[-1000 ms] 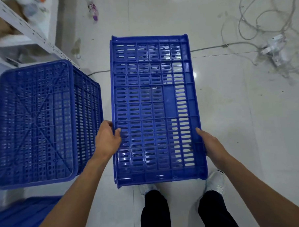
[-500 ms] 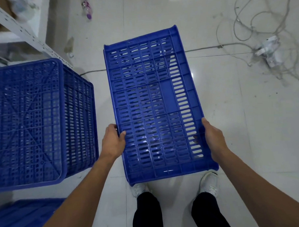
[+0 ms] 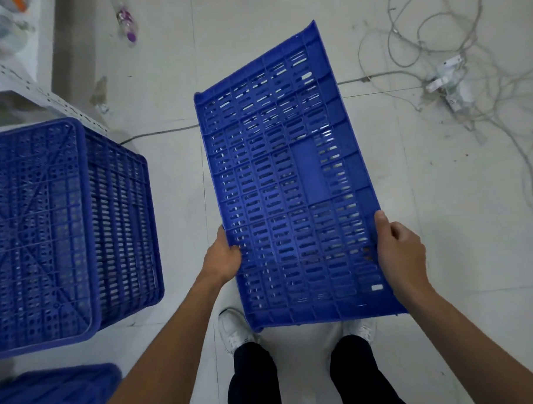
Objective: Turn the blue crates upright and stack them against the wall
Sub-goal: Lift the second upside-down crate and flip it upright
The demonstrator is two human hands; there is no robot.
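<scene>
At the far left stands a big blue crate (image 3: 46, 229) with its bottom facing up, just beside a white shelf (image 3: 40, 95). Below it, in the corner, part of another blue crate (image 3: 53, 394) peeks in. A small bottle (image 3: 126, 24) lies on the floor (image 3: 173, 190) near the top.

In the middle is the held crate (image 3: 289, 185) — it is up in the air above the person's white shoes (image 3: 234, 328), with its far end swung to the right. The left hand (image 3: 222, 258) grips its left edge, thumb on the front and fingers tucked behind, out of sight. The right hand (image 3: 398, 251) grips the right edge with its fingers curled round it.

At the far right, a tangle of grey cables (image 3: 390, 34) and a white plug block (image 3: 446, 84) lie on the floor — well apart from the crates.
</scene>
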